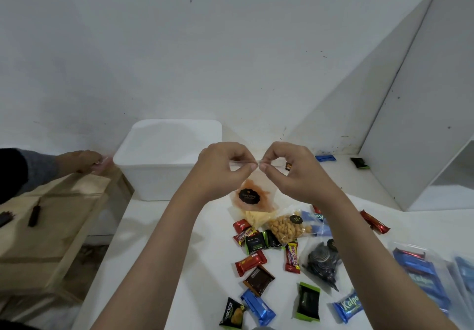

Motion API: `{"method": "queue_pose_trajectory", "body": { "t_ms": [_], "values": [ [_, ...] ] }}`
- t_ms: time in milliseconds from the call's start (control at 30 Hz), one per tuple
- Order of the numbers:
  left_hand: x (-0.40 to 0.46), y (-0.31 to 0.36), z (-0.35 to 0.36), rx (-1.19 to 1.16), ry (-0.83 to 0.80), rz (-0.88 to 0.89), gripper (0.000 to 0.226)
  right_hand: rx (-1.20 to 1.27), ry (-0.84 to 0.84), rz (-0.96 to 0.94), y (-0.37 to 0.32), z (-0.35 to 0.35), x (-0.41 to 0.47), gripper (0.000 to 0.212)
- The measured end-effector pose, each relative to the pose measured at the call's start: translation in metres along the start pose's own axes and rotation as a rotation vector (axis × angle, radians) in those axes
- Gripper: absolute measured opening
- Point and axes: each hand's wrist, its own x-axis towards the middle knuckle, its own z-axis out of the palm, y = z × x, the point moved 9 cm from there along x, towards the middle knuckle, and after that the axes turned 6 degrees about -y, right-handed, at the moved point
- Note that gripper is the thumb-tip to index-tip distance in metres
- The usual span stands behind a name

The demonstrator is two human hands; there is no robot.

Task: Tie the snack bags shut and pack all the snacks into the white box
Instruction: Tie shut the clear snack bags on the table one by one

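Clear chip bag (252, 201) hangs above the tabletop's (159, 265) middle, its mouth pinched between both hands: left (221, 169), right (291, 168). Tying is underway; next, knot it, then drop it in the white box (164, 165) at the far edge.

left grip (225, 168): raised, fingers curled, pinching | right grip (289, 168): raised, fingers curled, pinching | fingertips nearly touching

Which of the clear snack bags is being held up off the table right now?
The orange chip bag, pinched at its top by the left hand and right hand. The peanut bag and dark cookie bag lie on the table.
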Motion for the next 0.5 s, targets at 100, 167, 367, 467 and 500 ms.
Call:
{"method": "queue_pose_trajectory", "body": {
  "t_ms": [100, 167, 367, 467, 500],
  "values": [
    [-0.002, 0.007, 0.000, -0.019, 0.047, 0.037, 0.006, -0.006, 0.015, -0.017, -0.004, -0.003, -0.002, 0.006],
    [-0.005, 0.013, 0.001, -0.037, 0.081, 0.064, 0.008, -0.003, 0.027, -0.019, -0.005, -0.005, -0.004, 0.006],
    [-0.009, 0.021, -0.001, -0.009, 0.150, 0.102, 0.009, 0.056, 0.094, 0.027, -0.001, -0.008, -0.008, 0.008],
    [-0.009, 0.014, -0.007, -0.057, 0.155, 0.066, 0.008, 0.137, 0.099, 0.089, 0.009, -0.012, -0.007, 0.009],
    [-0.009, 0.013, -0.010, -0.068, 0.161, 0.053, 0.008, 0.189, 0.094, 0.107, 0.013, -0.013, -0.007, 0.010]
  ]
}}
